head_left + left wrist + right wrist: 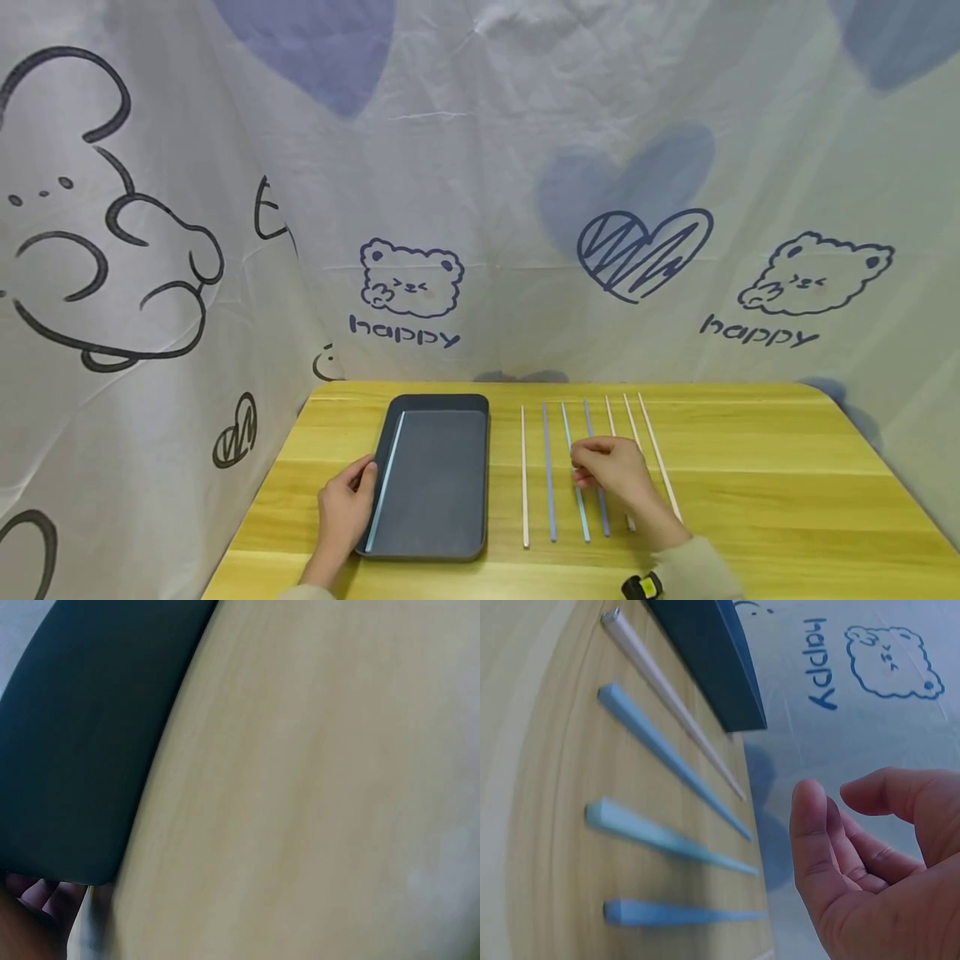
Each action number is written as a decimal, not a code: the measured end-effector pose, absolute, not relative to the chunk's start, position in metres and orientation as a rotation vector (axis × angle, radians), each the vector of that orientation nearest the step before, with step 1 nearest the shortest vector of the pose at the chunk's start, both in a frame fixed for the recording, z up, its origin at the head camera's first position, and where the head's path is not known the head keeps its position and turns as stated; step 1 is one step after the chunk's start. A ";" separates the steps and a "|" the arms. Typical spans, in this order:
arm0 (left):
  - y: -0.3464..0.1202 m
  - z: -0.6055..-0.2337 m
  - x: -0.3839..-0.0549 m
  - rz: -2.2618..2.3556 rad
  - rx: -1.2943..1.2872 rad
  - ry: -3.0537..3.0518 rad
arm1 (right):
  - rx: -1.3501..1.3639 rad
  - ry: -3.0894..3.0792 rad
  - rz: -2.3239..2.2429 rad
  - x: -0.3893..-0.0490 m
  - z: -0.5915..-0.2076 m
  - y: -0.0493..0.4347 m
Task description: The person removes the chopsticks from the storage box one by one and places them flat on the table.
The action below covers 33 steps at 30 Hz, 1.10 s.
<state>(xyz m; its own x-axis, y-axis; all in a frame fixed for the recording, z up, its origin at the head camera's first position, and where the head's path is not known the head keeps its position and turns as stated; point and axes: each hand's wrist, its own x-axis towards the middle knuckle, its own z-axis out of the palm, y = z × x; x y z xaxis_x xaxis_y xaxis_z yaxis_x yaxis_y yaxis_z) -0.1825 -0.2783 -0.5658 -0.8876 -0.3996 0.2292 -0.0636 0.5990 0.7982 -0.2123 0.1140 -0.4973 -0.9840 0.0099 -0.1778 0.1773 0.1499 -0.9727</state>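
Note:
A dark grey tray (435,492) lies on the left of the table, and one light blue chopstick (386,483) rests inside along its left wall. My left hand (347,507) grips the tray's left edge; in the left wrist view its fingers are partly hidden by the tray. To the right of the tray, several chopsticks lie side by side, among them a pale pink one (524,483), a violet-blue one (550,483) and a teal one (660,836). Above this row hovers my right hand (617,473), its thumb and index finger bent and apart, holding nothing.
The yellow wood-grain table (787,500) extends to the right of the chopsticks. A white cloth (510,317) printed with hearts and bears hangs behind the table and down its sides. A dark band (642,586) sits at the right sleeve.

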 end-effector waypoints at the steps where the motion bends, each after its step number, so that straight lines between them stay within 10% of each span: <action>1: -0.278 -0.566 -0.182 -1.198 0.372 -2.444 | 0.178 2.282 -1.955 -0.212 -0.497 0.111; 33: -0.277 -0.565 -0.182 -1.162 0.389 -2.455 | -0.113 2.162 -1.922 -0.204 -0.489 0.020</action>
